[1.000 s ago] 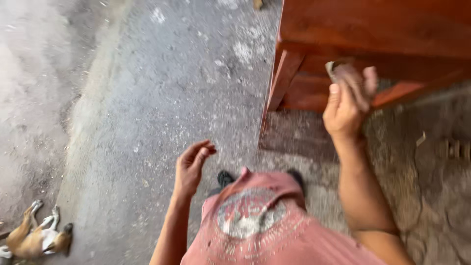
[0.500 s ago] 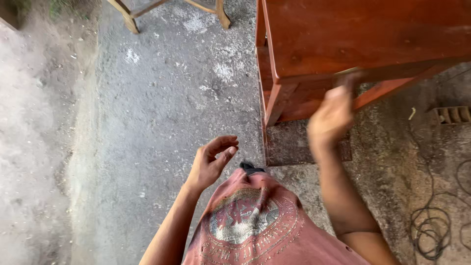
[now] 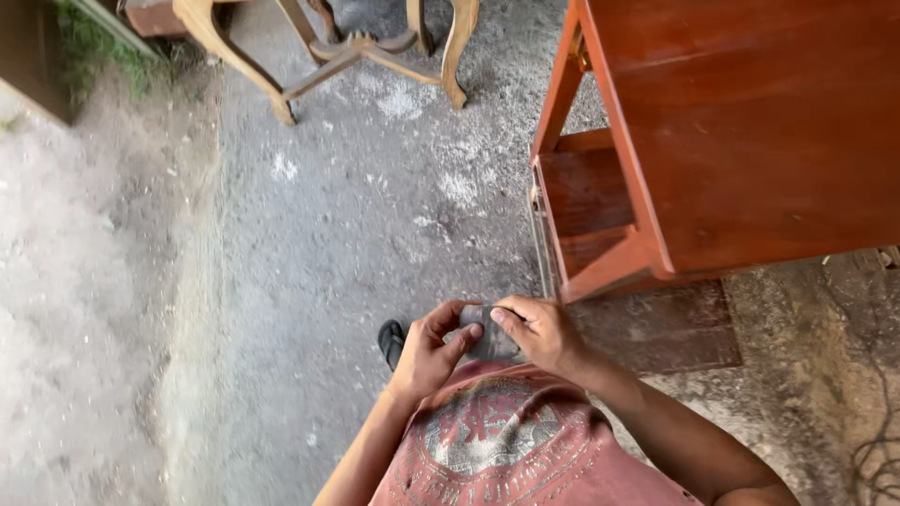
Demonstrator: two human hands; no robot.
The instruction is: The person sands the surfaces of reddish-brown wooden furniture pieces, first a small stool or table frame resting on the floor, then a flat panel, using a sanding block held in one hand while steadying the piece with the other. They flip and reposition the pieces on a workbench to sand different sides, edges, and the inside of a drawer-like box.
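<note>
- The reddish-brown wooden table (image 3: 750,141) fills the upper right of the head view; its glossy top tilts toward the camera, and a lower shelf and a slanted leg show at its left edge. Everything below is placed against it.
- The grey concrete floor (image 3: 356,244) spreads left of the table, dusted with pale powdery patches; further left it turns to a lighter, rougher strip.
- A flat dark wooden board (image 3: 675,328) lies on the floor just under the table's near left corner.
- An unpainted pale wooden chair frame (image 3: 347,47), with curved legs and a crossed stretcher, stands well apart from the table, up and to its left.
- The person's faded red shirt (image 3: 506,450) with a round print sits below the table's near corner, at the bottom of the view.
- The right hand (image 3: 544,333) is just below the table's left leg, fingers curled and clamped over the top of the small pad.
- The left hand (image 3: 427,351) is just beside it, further from the table, thumb and fingertips pinching the pad's left end.
- A dark sandal toe (image 3: 391,339) shows on the floor left of the left hand.
- The small grey folded pad (image 3: 487,337), possibly sandpaper, is held between both hands, close below the table's near left corner and above the shirt.
</note>
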